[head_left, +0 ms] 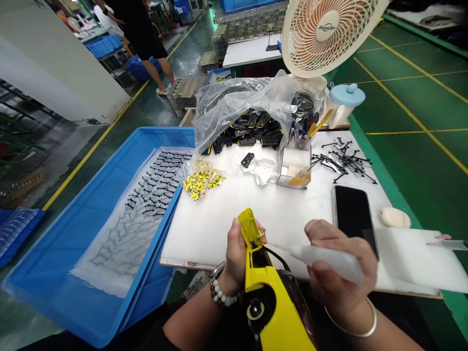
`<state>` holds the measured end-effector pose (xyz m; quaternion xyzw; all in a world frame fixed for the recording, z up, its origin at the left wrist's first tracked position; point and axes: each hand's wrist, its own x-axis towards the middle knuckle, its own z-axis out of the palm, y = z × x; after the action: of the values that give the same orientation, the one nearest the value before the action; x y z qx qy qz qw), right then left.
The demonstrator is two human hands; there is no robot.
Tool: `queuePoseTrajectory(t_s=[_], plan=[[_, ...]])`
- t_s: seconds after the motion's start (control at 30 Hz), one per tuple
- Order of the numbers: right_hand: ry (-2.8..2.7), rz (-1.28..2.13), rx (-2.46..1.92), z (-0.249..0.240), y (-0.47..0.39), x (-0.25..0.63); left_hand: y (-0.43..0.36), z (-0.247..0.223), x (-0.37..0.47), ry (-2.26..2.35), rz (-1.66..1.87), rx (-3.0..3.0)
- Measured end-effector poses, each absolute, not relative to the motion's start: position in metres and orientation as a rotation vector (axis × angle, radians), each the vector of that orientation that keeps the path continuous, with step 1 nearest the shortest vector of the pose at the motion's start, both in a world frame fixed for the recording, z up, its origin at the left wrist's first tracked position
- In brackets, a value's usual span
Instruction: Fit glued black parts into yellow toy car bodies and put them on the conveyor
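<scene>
"Gripping anything, the left hand (236, 254)?"
"Its fingers clasp a yellow casing (283, 314) by the bench (204, 234)."
"And the right hand (345, 293)?"
"Its fingers wrap a white bottle (338, 261), tip near the casing."

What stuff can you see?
Plastic shell: one, yellow, front
Translucent squeeze bottle: one, white, front
Stacked plastic trays: at least two, blue, left
Thin rods: many, black, in tray
Flat tabletop: one, white, centre
Tiny bagged pieces: many, yellow/black, left
Chunky plastic parts: many, black, back
Crumpled tissue: one, white, middle
Square penholder: one, clear, middle
Spindly parts: many, black, right
Rectangular smartphone: one, black screen, right
Oval case: one, cream, right
Round fan: one, cream, back
Lidded mug: one, white and blue, back
Standing person: one, black clothes, background
Left hand: one, gripping shell
Right hand: one, holding bottle
</scene>
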<state>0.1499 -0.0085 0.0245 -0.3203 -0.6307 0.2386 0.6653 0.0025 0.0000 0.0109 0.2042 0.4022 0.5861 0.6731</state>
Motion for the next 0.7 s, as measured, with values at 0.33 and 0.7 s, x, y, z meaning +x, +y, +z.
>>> queuePoseTrajectory(t_s=[0.33, 0.7], plan=[[-1.600, 0.387, -0.595, 0.033, -0.007, 0.143, -0.001, 0.013, 0.003, 0.887, 1.318, 0.455], [-1.626, 0.376, -0.611, 0.033, -0.008, 0.141, 0.000, 0.016, 0.003, 0.926, 1.329, 0.450]])
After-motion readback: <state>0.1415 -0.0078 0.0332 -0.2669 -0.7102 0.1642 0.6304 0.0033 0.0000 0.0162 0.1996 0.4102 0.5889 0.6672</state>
